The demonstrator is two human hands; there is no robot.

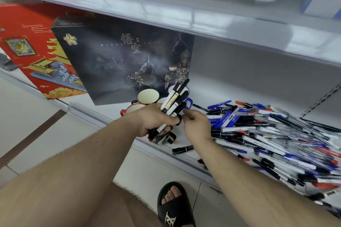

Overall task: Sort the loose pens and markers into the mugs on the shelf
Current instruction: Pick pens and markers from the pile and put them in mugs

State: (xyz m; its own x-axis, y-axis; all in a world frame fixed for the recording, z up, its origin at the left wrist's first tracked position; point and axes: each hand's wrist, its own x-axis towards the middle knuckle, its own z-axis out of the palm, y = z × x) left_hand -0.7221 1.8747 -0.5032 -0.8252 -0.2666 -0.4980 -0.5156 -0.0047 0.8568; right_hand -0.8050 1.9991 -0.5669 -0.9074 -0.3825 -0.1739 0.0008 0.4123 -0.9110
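Observation:
My left hand [155,120] grips a bundle of black and white markers [173,101], their tips fanned up and to the right above the mugs. My right hand [195,125] hovers right beside it, fingertips pinching at the bundle's lower part near a black cap. Behind the hands stand a red-rimmed mug [133,109], a dark-rimmed mug [148,96] and a blue-rimmed mug [187,100], all partly hidden. A big pile of loose pens and markers [273,134] in blue, black and red covers the shelf to the right.
A dark picture box [120,57] and a red box [33,46] lean at the back left of the shelf. One black marker [182,149] lies near the shelf's front edge [166,155]. An upper shelf [184,14] overhangs. My sandalled foot [175,206] is on the floor below.

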